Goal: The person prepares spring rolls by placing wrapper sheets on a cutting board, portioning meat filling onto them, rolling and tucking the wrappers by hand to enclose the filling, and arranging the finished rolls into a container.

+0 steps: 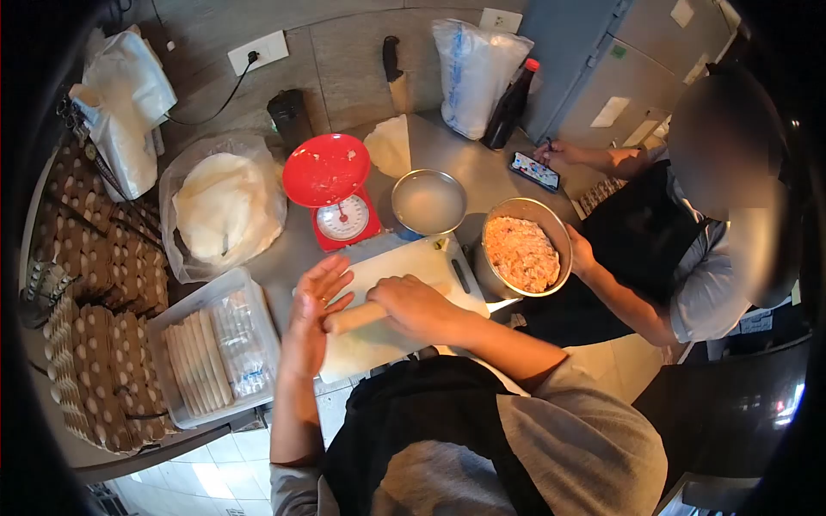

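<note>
A pale, uncooked spring roll (354,318) is held above the white cutting board (387,273). My right hand (411,303) is closed around its right part, hiding that end. My left hand (318,292) is at the roll's left end, palm turned inward and fingers spread. To the right of the board stands a metal pot (564,279) with pinkish minced filling (521,254). Behind the board is a steel bowl (429,202) of cloudy liquid. A clear plastic tub (268,365) on the left holds several finished rolls (196,361) in a row, beside bagged ones.
A red kitchen scale (344,219) and a bag of round wrappers (225,206) stand behind. Egg trays (103,370) are stacked at far left. A dark bottle (510,107) stands at the back. On the right, a co-worker touches the pot and holds a pen-like item by a phone (535,171).
</note>
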The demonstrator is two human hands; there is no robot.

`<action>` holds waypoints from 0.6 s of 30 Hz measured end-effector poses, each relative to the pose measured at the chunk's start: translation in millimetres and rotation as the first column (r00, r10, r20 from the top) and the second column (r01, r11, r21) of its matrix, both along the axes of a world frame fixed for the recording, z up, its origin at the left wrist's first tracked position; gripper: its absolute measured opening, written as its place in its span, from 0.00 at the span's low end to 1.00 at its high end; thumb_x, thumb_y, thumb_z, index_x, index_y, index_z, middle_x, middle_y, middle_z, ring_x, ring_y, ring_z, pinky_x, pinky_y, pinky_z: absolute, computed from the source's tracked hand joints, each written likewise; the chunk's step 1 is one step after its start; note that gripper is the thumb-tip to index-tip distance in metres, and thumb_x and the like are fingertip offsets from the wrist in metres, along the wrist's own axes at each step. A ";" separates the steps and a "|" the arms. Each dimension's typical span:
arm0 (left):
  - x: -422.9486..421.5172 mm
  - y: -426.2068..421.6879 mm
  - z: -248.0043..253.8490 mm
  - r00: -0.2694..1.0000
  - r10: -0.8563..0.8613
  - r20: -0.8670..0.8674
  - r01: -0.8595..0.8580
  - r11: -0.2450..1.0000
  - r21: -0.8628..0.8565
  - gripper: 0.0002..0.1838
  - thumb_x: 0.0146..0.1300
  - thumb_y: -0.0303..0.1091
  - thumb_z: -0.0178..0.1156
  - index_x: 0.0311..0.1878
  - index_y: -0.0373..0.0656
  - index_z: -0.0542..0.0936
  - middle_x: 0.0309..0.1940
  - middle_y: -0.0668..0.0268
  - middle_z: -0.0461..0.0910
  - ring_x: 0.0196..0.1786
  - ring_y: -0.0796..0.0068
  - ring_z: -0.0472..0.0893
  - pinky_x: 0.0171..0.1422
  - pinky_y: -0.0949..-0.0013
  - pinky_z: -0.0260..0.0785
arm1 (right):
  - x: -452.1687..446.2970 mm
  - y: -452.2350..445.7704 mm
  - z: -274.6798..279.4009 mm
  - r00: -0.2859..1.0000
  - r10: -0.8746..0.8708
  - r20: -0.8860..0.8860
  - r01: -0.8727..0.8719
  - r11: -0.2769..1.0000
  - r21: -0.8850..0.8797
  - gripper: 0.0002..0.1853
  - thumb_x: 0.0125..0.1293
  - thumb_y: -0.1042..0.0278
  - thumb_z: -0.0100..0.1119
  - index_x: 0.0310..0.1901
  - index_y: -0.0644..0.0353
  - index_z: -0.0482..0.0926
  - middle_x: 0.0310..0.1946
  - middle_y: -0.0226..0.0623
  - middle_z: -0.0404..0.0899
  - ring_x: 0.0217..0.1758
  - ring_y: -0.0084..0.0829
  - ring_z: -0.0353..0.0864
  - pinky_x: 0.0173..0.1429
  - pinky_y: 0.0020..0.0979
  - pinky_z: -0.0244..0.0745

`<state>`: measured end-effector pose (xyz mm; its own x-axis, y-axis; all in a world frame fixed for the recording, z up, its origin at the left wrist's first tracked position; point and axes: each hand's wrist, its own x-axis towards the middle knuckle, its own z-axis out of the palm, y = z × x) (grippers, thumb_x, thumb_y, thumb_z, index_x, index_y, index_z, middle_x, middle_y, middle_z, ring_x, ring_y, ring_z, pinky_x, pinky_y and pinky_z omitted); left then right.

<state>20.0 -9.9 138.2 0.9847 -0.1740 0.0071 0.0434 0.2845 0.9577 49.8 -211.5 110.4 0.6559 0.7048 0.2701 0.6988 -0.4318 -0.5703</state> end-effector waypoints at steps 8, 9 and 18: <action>33.7 -2.7 -65.5 0.734 -0.608 -0.304 0.502 0.786 -0.361 0.41 0.66 0.66 0.48 0.68 0.40 0.65 0.54 0.53 0.78 0.55 0.63 0.77 0.59 0.64 0.68 | -23.0 45.5 -3.1 0.598 0.575 0.558 -0.084 0.737 -0.670 0.07 0.54 0.61 0.55 0.27 0.51 0.80 0.29 0.29 0.78 0.38 0.31 0.77 0.45 0.34 0.64; 40.7 -9.6 -58.2 0.727 -0.660 -0.192 0.560 0.731 -0.390 0.38 0.66 0.62 0.53 0.67 0.39 0.66 0.49 0.53 0.80 0.52 0.64 0.79 0.58 0.65 0.68 | -28.7 51.9 -8.6 0.570 0.659 0.491 -0.055 0.626 -0.777 0.07 0.54 0.62 0.56 0.24 0.50 0.81 0.27 0.28 0.78 0.38 0.31 0.77 0.46 0.33 0.63; 37.7 -24.4 -26.0 0.982 -0.168 -0.087 0.174 0.983 0.064 0.18 0.52 0.31 0.73 0.25 0.47 0.69 0.20 0.76 0.68 0.24 0.87 0.67 0.28 0.78 0.59 | -19.1 32.7 -12.5 0.410 0.628 0.661 -0.239 0.774 -0.587 0.11 0.51 0.63 0.56 0.34 0.57 0.81 0.39 0.33 0.77 0.47 0.36 0.76 0.59 0.37 0.66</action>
<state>57.7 -34.3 112.2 0.9371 -0.3374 -0.0894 0.1633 0.1974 0.9666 30.7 -178.8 97.9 -0.1372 0.9797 0.1464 0.8917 0.0577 0.4490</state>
